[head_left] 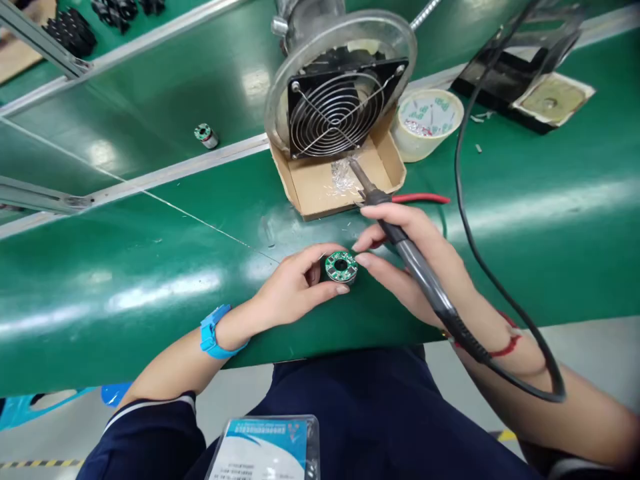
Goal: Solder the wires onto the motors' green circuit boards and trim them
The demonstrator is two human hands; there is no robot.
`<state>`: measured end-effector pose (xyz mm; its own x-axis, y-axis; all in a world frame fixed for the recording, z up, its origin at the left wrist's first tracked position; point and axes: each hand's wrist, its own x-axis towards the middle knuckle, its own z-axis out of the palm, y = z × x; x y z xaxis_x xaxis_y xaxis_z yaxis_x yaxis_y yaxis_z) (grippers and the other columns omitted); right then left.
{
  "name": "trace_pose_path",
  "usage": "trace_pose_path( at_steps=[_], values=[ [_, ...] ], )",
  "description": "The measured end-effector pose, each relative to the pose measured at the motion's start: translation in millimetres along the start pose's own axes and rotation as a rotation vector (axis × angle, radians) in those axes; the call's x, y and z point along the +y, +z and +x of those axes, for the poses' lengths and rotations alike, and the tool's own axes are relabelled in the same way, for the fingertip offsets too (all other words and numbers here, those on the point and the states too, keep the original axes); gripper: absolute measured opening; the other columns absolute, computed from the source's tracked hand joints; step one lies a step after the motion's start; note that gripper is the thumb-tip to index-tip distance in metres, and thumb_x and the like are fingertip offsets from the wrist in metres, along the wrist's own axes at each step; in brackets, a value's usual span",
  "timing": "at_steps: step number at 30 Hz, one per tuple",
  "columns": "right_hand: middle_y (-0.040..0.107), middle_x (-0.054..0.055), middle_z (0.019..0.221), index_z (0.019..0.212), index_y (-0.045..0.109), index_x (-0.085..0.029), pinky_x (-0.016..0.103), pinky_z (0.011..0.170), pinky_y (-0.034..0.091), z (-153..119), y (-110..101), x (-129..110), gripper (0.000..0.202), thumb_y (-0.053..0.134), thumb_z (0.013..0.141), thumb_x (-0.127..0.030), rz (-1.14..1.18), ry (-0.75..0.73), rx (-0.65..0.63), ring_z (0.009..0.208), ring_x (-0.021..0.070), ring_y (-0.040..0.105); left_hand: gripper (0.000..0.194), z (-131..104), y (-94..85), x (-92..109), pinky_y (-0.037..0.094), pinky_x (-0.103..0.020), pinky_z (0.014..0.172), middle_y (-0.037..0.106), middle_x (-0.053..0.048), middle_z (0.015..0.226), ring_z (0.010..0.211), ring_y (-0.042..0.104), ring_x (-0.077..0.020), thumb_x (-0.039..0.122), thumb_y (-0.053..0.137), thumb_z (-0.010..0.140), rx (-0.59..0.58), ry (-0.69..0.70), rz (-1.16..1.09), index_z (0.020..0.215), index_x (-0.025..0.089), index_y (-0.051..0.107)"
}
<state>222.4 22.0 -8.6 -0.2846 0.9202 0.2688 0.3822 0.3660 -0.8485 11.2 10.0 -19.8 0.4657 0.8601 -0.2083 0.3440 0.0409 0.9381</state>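
Observation:
Between the thumb and fingers of my left hand is a small round part with a green ring-shaped circuit board on top, its face turned up. A soldering iron lies in my right hand, its tip pointing away over the cardboard tray. The right thumb and fingertips are close to the board's right edge; whether they touch it, I cannot tell. The iron's black cable loops past my right forearm.
A fan with a wire guard stands behind a cardboard tray holding solder scraps. Right of it are a tape roll, a red-handled tool and a black stand with a sponge. Another round part sits beyond the rail.

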Motion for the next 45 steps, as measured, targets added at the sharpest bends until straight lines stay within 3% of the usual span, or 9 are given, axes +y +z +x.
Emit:
trace_pose_path(
  at_steps=[4, 7, 14, 26, 32, 38, 41, 45],
  values=[
    [0.067, -0.004, 0.088, 0.131, 0.05, -0.027, 0.026, 0.076, 0.057, 7, 0, 0, 0.047, 0.064, 0.087, -0.022, 0.096, 0.133, -0.126, 0.081, 0.0117, 0.066, 0.044, -2, 0.3, 2, 0.037, -0.02, 0.053, 0.056, 0.003, 0.08, 0.058, 0.044, -0.0065, 0.036, 0.074, 0.086, -0.004, 0.093, 0.02, 0.126, 0.023, 0.063],
    [0.066, -0.003, 0.086, 0.131, 0.05, -0.026, 0.026, 0.076, 0.055, 8, 0, -1, 0.047, 0.065, 0.086, -0.021, 0.138, 0.169, -0.171, 0.08, 0.0117, 0.065, 0.045, -4, -0.1, 0, 0.038, -0.02, 0.053, 0.055, 0.002, 0.081, 0.059, 0.044, -0.0064, 0.041, 0.072, 0.088, -0.003, 0.151, 0.043, 0.128, 0.022, 0.064],
    [0.065, -0.003, 0.085, 0.124, 0.054, -0.023, 0.024, 0.075, 0.053, 9, 2, -4, 0.039, 0.065, 0.087, -0.018, 0.132, 0.095, -0.197, 0.076, 0.0095, 0.063, 0.046, -5, -1.7, -2, 0.036, -0.019, 0.053, 0.05, 0.004, 0.077, 0.058, 0.042, -0.0049, 0.046, 0.07, 0.09, -0.014, 0.243, 0.05, 0.127, 0.018, 0.065],
    [0.063, -0.004, 0.083, 0.119, 0.051, -0.024, 0.022, 0.069, 0.053, 9, 5, -6, 0.034, 0.06, 0.087, -0.017, 0.022, -0.055, -0.142, 0.075, 0.0093, 0.063, 0.05, -4, -3.3, -3, 0.037, -0.02, 0.053, 0.051, 0.004, 0.074, 0.057, 0.042, -0.0053, 0.048, 0.071, 0.088, -0.023, 0.26, 0.111, 0.124, 0.013, 0.066],
    [0.061, -0.003, 0.084, 0.117, 0.048, -0.023, 0.027, 0.08, 0.052, 10, 6, -6, 0.032, 0.054, 0.087, -0.012, -0.027, -0.151, -0.178, 0.078, 0.0104, 0.06, 0.047, -3, -2.1, -7, 0.037, -0.019, 0.052, 0.047, 0.005, 0.071, 0.055, 0.041, -0.0049, 0.044, 0.072, 0.088, -0.009, 0.303, 0.118, 0.123, 0.013, 0.066],
    [0.062, 0.0, 0.09, 0.112, 0.05, -0.021, 0.028, 0.079, 0.051, 7, 8, 1, 0.027, 0.052, 0.088, -0.01, -0.035, -0.189, -0.211, 0.084, 0.012, 0.057, 0.045, -2, 0.2, -12, 0.039, -0.019, 0.053, 0.051, 0.004, 0.075, 0.057, 0.044, -0.0053, 0.044, 0.072, 0.088, -0.003, 0.306, 0.107, 0.124, 0.017, 0.066],
    [0.063, -0.001, 0.091, 0.122, 0.049, -0.023, 0.027, 0.084, 0.053, 6, 9, 3, 0.038, 0.056, 0.087, -0.009, 0.008, -0.156, -0.16, 0.086, 0.0116, 0.061, 0.047, -1, -0.4, -12, 0.039, -0.019, 0.053, 0.057, 0.002, 0.081, 0.057, 0.045, -0.0054, 0.045, 0.071, 0.089, -0.009, 0.247, 0.106, 0.127, 0.02, 0.063],
    [0.065, -0.001, 0.093, 0.127, 0.05, -0.026, 0.027, 0.089, 0.056, 2, 13, -1, 0.045, 0.065, 0.087, -0.012, 0.053, -0.093, 0.048, 0.086, 0.0107, 0.065, 0.042, -1, 0.0, -13, 0.039, -0.019, 0.052, 0.059, 0.002, 0.083, 0.057, 0.045, -0.0057, 0.04, 0.073, 0.088, 0.069, 0.189, 0.122, 0.123, 0.021, 0.06]
  ],
)
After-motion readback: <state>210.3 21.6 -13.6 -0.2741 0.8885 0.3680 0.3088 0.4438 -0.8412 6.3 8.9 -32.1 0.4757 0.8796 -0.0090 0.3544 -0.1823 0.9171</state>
